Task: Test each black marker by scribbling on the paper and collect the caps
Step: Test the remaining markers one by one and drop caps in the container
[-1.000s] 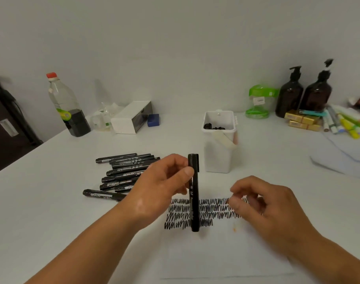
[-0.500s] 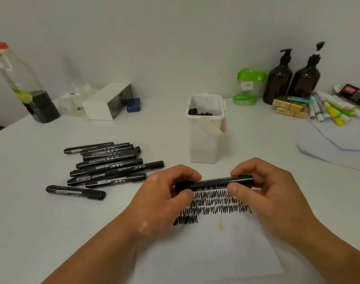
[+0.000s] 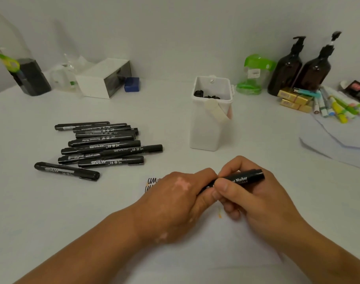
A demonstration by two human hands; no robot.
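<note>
A black marker (image 3: 241, 178) lies nearly level between both hands, just above the white paper (image 3: 205, 249). My right hand (image 3: 255, 199) grips its barrel, whose printed end points right. My left hand (image 3: 181, 199) is curled round the marker's left end, which is hidden under the fingers. Black scribbles (image 3: 152, 184) peek out left of my left hand; most of them are covered. A pile of several black markers (image 3: 101, 146) lies on the table to the left. A white tub (image 3: 210, 113) behind my hands holds black caps (image 3: 205, 95).
At the back left stand a plastic bottle (image 3: 21, 64), a white box (image 3: 105, 77) and a blue block (image 3: 132, 84). At the back right are a green-lidded jar (image 3: 252, 74), two brown pump bottles (image 3: 302, 66), gold boxes and coloured pens (image 3: 336, 105) on loose sheets.
The marker went from upright in my left hand to level between both hands. My hands have since closed together over its left end, and the view has tilted down.
</note>
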